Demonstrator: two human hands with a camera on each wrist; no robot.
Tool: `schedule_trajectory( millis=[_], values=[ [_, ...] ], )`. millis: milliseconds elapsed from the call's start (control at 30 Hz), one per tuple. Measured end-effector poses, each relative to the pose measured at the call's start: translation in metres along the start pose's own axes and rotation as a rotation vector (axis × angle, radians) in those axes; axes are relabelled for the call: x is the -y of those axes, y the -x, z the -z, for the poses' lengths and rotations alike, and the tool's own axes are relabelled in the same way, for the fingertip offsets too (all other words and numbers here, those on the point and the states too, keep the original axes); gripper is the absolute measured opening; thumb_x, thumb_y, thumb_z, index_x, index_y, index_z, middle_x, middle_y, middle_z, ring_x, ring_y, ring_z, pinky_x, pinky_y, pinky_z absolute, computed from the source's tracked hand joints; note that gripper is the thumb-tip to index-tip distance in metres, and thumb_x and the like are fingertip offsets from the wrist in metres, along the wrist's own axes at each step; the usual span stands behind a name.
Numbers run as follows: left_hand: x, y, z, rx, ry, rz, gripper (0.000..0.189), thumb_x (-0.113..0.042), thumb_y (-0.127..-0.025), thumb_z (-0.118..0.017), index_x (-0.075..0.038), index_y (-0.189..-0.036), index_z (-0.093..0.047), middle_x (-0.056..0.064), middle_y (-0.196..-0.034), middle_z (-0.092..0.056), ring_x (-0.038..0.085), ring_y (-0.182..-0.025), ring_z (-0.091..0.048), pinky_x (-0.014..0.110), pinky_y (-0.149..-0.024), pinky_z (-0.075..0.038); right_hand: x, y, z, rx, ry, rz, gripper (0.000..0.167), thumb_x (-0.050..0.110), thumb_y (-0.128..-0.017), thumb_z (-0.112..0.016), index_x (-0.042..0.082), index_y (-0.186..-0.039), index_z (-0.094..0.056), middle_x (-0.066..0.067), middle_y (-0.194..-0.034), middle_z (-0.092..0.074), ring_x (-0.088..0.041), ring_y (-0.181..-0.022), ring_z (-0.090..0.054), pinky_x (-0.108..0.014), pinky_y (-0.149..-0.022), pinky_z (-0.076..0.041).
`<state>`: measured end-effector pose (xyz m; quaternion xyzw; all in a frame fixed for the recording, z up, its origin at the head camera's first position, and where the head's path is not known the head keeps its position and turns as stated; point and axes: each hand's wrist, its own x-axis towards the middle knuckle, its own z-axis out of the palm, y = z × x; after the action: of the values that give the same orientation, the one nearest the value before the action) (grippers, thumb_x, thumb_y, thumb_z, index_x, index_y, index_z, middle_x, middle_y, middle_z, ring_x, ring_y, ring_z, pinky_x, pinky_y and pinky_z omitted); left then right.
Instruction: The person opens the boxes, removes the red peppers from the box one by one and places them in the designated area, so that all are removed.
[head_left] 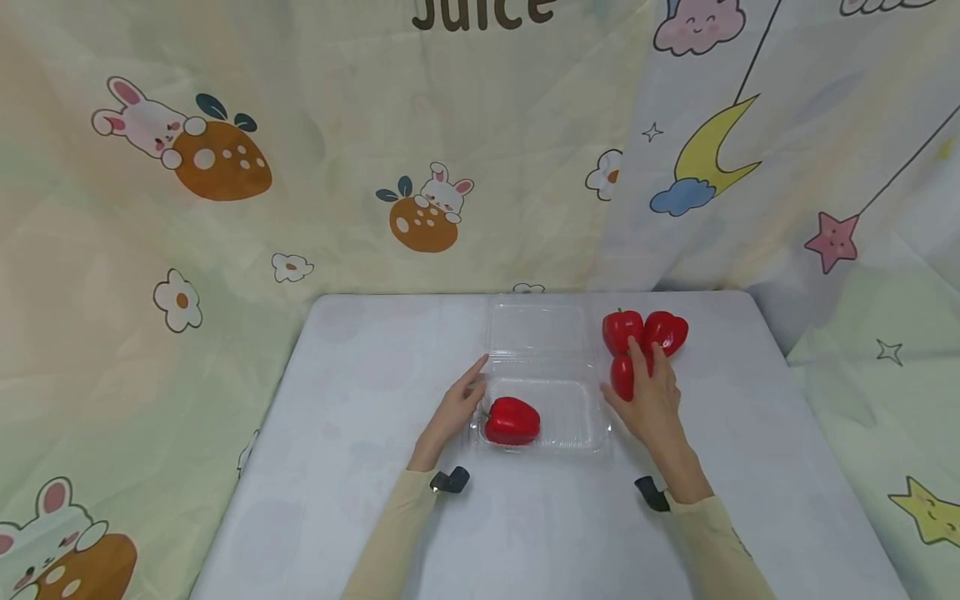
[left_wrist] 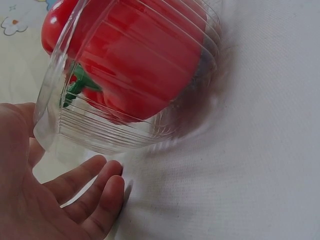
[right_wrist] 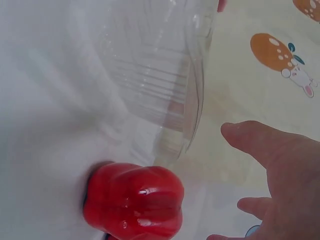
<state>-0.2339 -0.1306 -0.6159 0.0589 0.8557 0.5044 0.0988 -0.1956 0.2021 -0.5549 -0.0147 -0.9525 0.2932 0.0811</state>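
Observation:
A clear plastic clamshell box (head_left: 570, 417) lies on the table with its lid (head_left: 540, 327) folded back. One red bell pepper (head_left: 513, 421) with a green stem sits in the left part of its base. My left hand (head_left: 454, 410) rests along the box's left side, thumb at the rim and the other fingers extended in the left wrist view. To the right of the box, my right hand (head_left: 651, 404) reaches over a near red bell pepper (head_left: 622, 377), fingers spread and partly hiding it. Just beyond are another red pepper (head_left: 622, 332) and a third (head_left: 666, 333).
A white cloth covers the table (head_left: 360, 517). Behind it hangs a patterned curtain (head_left: 525, 108) with rabbits, fruit and a moon, close to the table's back edge. Each wrist carries a small black camera, the left camera (head_left: 450, 480) and the right camera (head_left: 652, 493).

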Motion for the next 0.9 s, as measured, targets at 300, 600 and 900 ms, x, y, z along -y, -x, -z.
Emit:
schedule_trajectory(
  millis=[300,600,900],
  values=[
    [-0.001,0.001,0.000,0.000,0.006,0.003,0.053,-0.030,-0.106,-0.047,-0.046,-0.154,-0.034,0.009,-0.155,-0.048,0.034,-0.128,-0.058,0.055,-0.102,-0.052,0.008,0.002,-0.003,0.022,-0.009,0.018,0.109,0.022,-0.076,-0.085,0.016,-0.161,-0.017,-0.029,-0.160,-0.016,-0.053,-0.144,-0.022,-0.081,-0.106,-0.026],
    [0.000,0.000,0.000,0.000,0.001,0.000,0.053,-0.030,-0.106,-0.047,-0.047,-0.154,-0.033,0.008,-0.154,-0.049,0.033,-0.128,-0.059,0.053,-0.101,-0.053,0.018,0.000,-0.001,0.052,-0.021,0.024,0.107,0.023,-0.075,-0.085,0.014,-0.160,-0.020,-0.027,-0.161,-0.016,-0.051,-0.145,-0.021,-0.080,-0.108,-0.024],
    [0.001,0.000,0.000,0.005,0.004,0.001,0.053,-0.030,-0.106,-0.048,-0.047,-0.154,-0.034,0.009,-0.152,-0.050,0.034,-0.128,-0.058,0.053,-0.101,-0.053,0.026,0.000,-0.003,0.109,-0.006,0.042,0.108,0.026,-0.075,-0.084,0.013,-0.161,-0.020,-0.027,-0.161,-0.019,-0.050,-0.146,-0.022,-0.081,-0.108,-0.024]
  ],
)
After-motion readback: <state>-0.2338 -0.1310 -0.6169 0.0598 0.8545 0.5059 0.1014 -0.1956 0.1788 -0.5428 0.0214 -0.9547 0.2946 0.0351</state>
